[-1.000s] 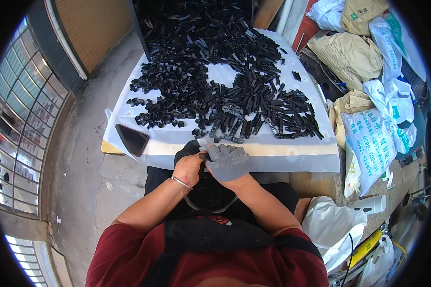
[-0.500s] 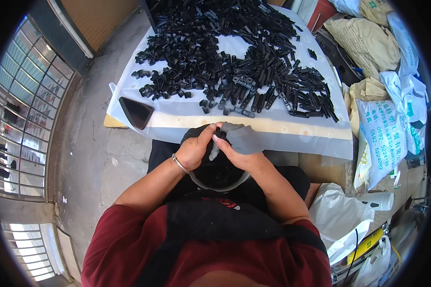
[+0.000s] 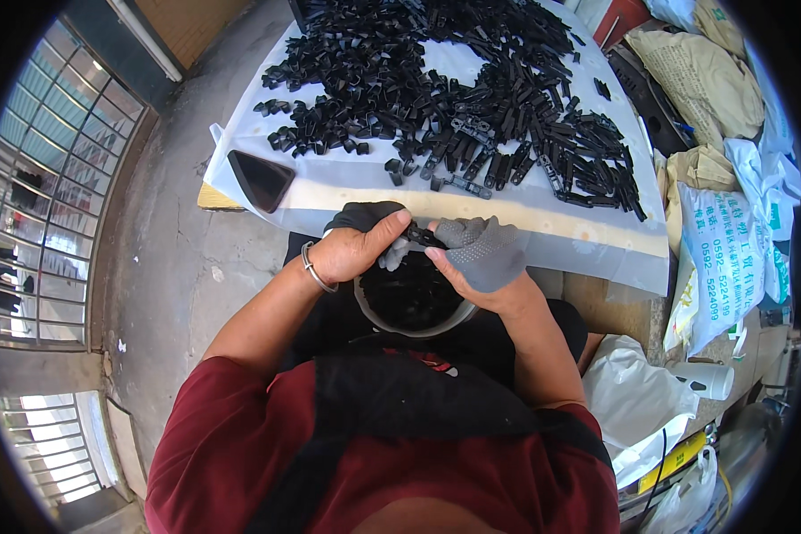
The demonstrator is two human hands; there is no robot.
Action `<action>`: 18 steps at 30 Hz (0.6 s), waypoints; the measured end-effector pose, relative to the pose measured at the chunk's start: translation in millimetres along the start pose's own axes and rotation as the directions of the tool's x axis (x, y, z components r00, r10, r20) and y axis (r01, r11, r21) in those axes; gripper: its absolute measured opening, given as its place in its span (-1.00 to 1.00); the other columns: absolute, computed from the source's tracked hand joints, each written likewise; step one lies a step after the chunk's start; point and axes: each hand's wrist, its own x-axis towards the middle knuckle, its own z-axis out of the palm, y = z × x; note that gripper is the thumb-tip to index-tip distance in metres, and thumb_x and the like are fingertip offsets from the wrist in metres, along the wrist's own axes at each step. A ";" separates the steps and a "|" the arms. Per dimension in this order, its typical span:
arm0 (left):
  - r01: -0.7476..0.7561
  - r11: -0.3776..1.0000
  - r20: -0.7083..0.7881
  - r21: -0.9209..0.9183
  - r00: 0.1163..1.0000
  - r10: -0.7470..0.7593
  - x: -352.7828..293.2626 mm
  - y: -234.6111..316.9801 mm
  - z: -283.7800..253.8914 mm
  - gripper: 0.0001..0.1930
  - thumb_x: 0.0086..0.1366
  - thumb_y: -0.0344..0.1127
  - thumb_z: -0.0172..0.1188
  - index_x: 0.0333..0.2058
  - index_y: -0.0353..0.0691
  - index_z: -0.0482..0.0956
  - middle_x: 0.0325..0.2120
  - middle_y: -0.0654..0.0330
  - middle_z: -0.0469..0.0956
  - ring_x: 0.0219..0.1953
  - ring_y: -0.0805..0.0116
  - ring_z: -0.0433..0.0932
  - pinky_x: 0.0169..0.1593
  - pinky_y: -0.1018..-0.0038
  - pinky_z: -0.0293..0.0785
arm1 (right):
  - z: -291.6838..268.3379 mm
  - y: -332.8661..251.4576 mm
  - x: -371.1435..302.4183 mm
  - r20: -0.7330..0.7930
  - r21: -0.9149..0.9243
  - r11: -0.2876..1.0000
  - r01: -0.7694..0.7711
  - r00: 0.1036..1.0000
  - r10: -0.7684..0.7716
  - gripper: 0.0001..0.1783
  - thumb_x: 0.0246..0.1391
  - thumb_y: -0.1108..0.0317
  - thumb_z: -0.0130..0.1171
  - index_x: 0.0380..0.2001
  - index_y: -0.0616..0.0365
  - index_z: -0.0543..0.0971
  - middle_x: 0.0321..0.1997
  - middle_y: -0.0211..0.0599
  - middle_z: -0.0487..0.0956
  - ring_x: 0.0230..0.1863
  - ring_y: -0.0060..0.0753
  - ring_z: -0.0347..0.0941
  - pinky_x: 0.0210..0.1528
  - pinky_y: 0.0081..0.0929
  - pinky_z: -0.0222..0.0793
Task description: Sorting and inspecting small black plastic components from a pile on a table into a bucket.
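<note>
One black part (image 3: 425, 237) in the grasp of left hand (image 3: 354, 245) and right hand (image 3: 483, 256) (wider apart than before)

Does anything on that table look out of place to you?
Yes, mildly: a dark phone-like slab lies slanted near the front left corner of the white sheet, unlike the small black parts heaped there. A little black cluster lies apart at the right. Nothing looks plainly broken.

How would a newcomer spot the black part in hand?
From the white-covered table, look down to the round bowl. Above it, the left hand and right hand hold a small black part, unlike the loose pieces heaped on the table.
</note>
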 end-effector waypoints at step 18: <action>0.056 0.997 -0.037 0.061 0.998 -0.054 -2.4 11.4 5.2 -0.62 0.33 -0.12 -0.20 -0.33 -0.34 0.47 -0.53 0.07 0.49 -0.49 0.23 0.42 -0.33 0.40 0.35 | -3.8 -6.1 3.3 -0.117 -0.513 0.824 0.241 0.931 -0.345 -0.78 -0.09 0.13 0.14 -0.42 -0.01 0.54 -0.59 -0.38 0.46 -0.59 -0.35 0.32 -0.51 -0.39 0.13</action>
